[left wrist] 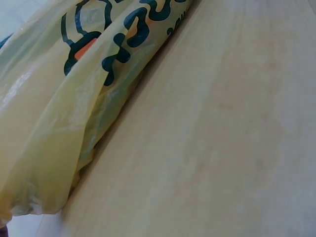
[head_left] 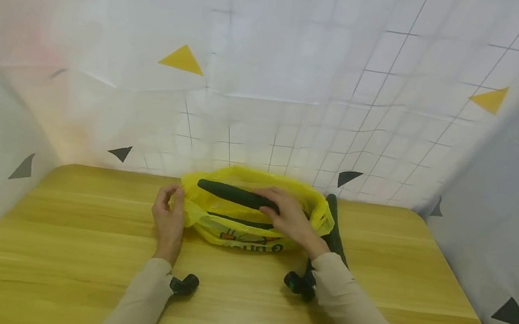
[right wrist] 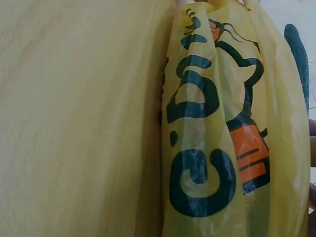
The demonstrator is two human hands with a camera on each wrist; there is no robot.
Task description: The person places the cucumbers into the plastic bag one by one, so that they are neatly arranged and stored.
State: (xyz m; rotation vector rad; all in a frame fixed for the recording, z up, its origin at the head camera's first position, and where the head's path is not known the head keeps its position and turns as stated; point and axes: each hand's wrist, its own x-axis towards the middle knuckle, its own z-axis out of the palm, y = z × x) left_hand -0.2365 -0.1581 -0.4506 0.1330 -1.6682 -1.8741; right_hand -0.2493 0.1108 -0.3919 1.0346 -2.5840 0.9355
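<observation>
A yellow plastic bag (head_left: 231,212) lies at the middle of the far edge of the wooden table (head_left: 227,304), its mouth open and its long side running along that edge. The right hand (head_left: 288,217) grips a dark green cucumber (head_left: 234,195) near its right end, thumb on the near side and fingers over the top, and holds it lengthwise over the bag's mouth, with the free end pointing toward the table's far left corner. The left hand (head_left: 168,222) has its fingers curled at the bag's left end and pinches the rim there. Inside the bag, below the held one, a dark green strip (head_left: 242,221) shows; it is probably another cucumber, though too little is visible to be sure. Just beside the bag's right end, a long green cucumber (head_left: 336,233) slants from the far edge toward the near right corner, its lower part hidden by the right forearm. The bag's front carries dark lettering (right wrist: 195,98) and an orange patch (right wrist: 251,155). Both forearms, in beige sleeves (head_left: 363,314), reach in over the table's near edge.
</observation>
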